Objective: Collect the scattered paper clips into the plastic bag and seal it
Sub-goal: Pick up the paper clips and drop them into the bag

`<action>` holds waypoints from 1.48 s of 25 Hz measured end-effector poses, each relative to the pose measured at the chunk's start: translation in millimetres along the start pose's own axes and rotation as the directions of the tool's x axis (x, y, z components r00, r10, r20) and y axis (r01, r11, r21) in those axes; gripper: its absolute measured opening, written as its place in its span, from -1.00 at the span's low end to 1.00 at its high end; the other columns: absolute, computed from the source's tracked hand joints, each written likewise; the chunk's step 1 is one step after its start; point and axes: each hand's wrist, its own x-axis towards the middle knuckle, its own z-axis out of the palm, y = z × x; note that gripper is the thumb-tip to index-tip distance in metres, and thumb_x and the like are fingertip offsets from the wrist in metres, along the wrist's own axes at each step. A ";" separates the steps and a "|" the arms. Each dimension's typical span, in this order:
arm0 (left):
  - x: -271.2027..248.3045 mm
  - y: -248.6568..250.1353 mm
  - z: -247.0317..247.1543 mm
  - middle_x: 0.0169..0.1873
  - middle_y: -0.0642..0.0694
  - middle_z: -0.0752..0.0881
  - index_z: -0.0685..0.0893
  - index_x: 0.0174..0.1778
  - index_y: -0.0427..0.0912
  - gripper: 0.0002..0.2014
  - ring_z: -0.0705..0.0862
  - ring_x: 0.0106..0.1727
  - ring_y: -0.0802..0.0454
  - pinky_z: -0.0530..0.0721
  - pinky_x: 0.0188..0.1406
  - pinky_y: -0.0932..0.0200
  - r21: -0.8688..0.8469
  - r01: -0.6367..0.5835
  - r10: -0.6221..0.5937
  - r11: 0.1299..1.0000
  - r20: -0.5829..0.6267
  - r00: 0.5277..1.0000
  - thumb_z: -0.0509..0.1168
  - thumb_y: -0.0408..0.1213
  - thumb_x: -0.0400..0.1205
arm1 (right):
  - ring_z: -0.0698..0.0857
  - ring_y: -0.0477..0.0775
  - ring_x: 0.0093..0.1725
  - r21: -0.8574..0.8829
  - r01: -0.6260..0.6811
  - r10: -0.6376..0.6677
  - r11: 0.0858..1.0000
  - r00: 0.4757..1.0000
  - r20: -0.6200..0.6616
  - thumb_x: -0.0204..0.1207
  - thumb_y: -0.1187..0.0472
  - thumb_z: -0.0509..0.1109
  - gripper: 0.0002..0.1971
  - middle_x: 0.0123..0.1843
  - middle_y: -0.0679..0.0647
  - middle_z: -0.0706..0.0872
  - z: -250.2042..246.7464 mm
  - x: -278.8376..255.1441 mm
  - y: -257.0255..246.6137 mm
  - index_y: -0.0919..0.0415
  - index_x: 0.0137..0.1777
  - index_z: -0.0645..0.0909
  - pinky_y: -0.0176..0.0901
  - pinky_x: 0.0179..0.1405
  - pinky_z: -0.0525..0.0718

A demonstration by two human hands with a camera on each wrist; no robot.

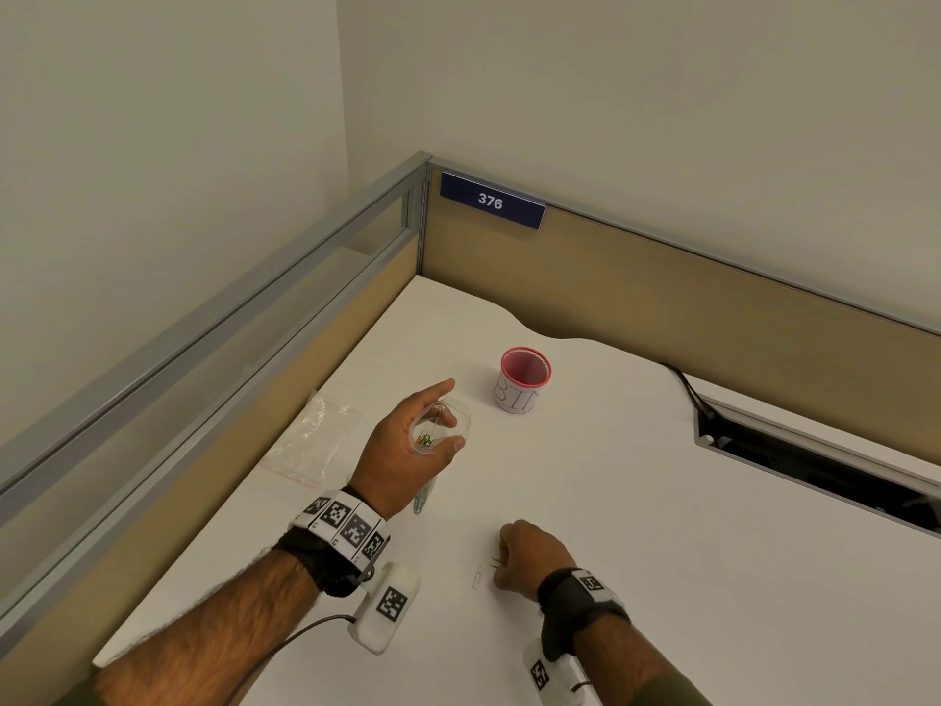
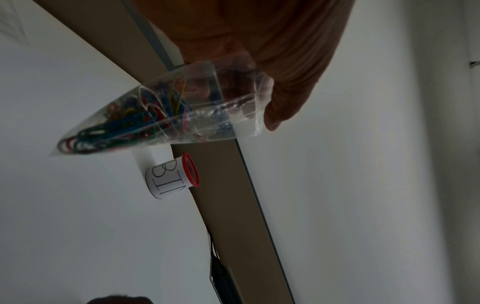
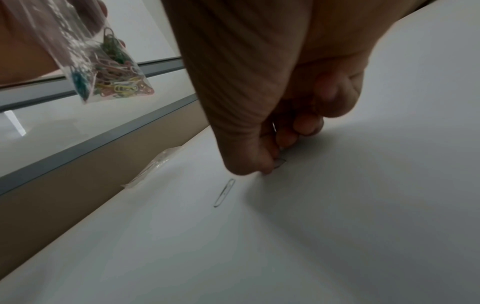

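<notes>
My left hand (image 1: 407, 450) holds a clear plastic bag (image 2: 161, 115) up above the white desk, its mouth held open between thumb and fingers. Several coloured paper clips (image 3: 116, 82) lie in the bag's hanging bottom. Nearer to me, my right hand (image 1: 524, 557) is down on the desk with curled fingers (image 3: 262, 162) that pinch a silver paper clip (image 3: 280, 162); another metal loop shows inside the fist. A second silver paper clip (image 1: 477, 578) (image 3: 224, 192) lies flat on the desk just left of that hand.
A red mesh cup (image 1: 524, 379) with a white paper label stands behind the left hand. A second clear plastic bag (image 1: 310, 435) lies flat by the left partition wall (image 1: 254, 400). A cable slot (image 1: 814, 466) opens in the desk at right.
</notes>
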 end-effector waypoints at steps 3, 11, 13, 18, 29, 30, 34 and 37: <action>0.1 -0.2 1.0 0.02 0.00 0.72 0.53 0.52 0.06 -0.38 0.69 0.17 0.18 0.60 0.27 0.41 -0.005 0.005 -0.005 1.000 0.010 1.000 0.51 -0.33 0.53 | 0.53 0.05 -0.14 -0.010 0.009 -0.009 1.000 1.000 -0.002 0.38 0.14 0.37 -0.86 -0.09 0.00 0.50 0.9 -2.5 -1.5 0.09 -0.16 0.45 -0.16 -0.15 0.53; 2.5 -1.4 1.2 0.01 0.02 0.71 0.52 0.53 0.07 -0.37 0.69 0.15 0.21 0.61 0.17 0.49 0.012 0.017 -0.017 1.000 0.016 1.000 0.51 -0.35 0.55 | 0.67 0.11 0.06 0.105 0.127 -0.108 0.986 0.979 -0.176 0.53 0.29 0.21 -0.66 0.08 0.04 0.62 -19.8 -20.5 -9.0 0.00 0.27 0.51 -0.15 0.06 0.59; 3.0 -4.4 1.6 0.00 0.01 0.71 0.52 0.53 0.06 -0.36 0.69 0.16 0.16 0.60 0.16 0.50 0.007 0.016 -0.016 1.000 0.016 1.000 0.52 -0.35 0.54 | 0.66 0.02 -0.02 0.122 0.223 -0.169 0.967 0.922 -0.348 0.58 0.25 0.24 -0.68 0.03 -0.01 0.61 -54.8 -29.5 -20.7 -0.04 0.29 0.58 -0.23 0.02 0.60; 3.4 -7.5 4.8 0.04 -0.01 0.71 0.50 0.55 0.04 -0.36 0.69 0.20 0.09 0.64 0.21 0.38 0.025 0.018 -0.018 1.000 0.018 1.000 0.51 -0.32 0.55 | 0.64 -0.12 -0.14 0.201 0.496 -0.213 0.844 0.656 -0.724 0.56 0.26 0.40 -0.86 -0.10 -0.11 0.69 -143.5 -55.1 -61.3 0.05 0.06 0.69 -0.39 -0.09 0.61; 1.3 -6.3 1.6 0.02 0.03 0.73 0.51 0.54 0.05 -0.36 0.68 0.18 0.22 0.63 0.21 0.41 0.021 0.003 -0.003 1.000 0.015 1.000 0.52 -0.32 0.54 | 0.64 -0.14 -0.15 0.118 0.556 -0.297 0.823 0.598 -0.744 0.58 0.17 0.39 -0.89 -0.09 -0.07 0.72 -147.3 -48.8 -67.1 0.05 0.05 0.69 -0.39 -0.11 0.63; 1.4 -6.9 0.6 0.02 0.03 0.72 0.51 0.54 0.05 -0.36 0.68 0.19 0.20 0.63 0.23 0.40 0.019 0.009 -0.009 1.000 0.009 1.000 0.52 -0.32 0.54 | 0.63 -0.13 -0.15 0.100 0.510 -0.292 0.854 0.629 -0.721 0.59 0.17 0.37 -0.89 -0.09 -0.07 0.71 -137.6 -45.4 -56.6 0.05 0.05 0.69 -0.36 -0.11 0.63; -0.2 -4.6 1.8 -0.02 -0.01 0.71 0.53 0.53 0.02 -0.36 0.69 0.16 0.16 0.60 0.29 0.37 -0.010 -0.002 0.002 1.000 0.011 1.000 0.52 -0.39 0.53 | 0.64 0.06 0.04 -0.034 0.355 -0.344 0.934 0.871 -0.351 0.60 0.15 0.29 -0.82 0.00 -0.01 0.69 -56.7 -31.5 -22.9 0.00 0.07 0.70 -0.14 -0.05 0.60; -0.6 -4.0 2.4 0.00 0.03 0.71 0.51 0.55 0.04 -0.35 0.69 0.18 0.15 0.60 0.27 0.42 0.016 0.001 -0.001 1.000 0.017 1.000 0.52 -0.34 0.54 | 0.58 0.10 0.19 -0.096 0.330 -0.340 0.939 0.933 -0.118 0.57 0.11 0.31 -0.81 0.12 0.03 0.67 -3.1 -30.0 -12.2 0.02 0.12 0.69 -0.06 0.04 0.58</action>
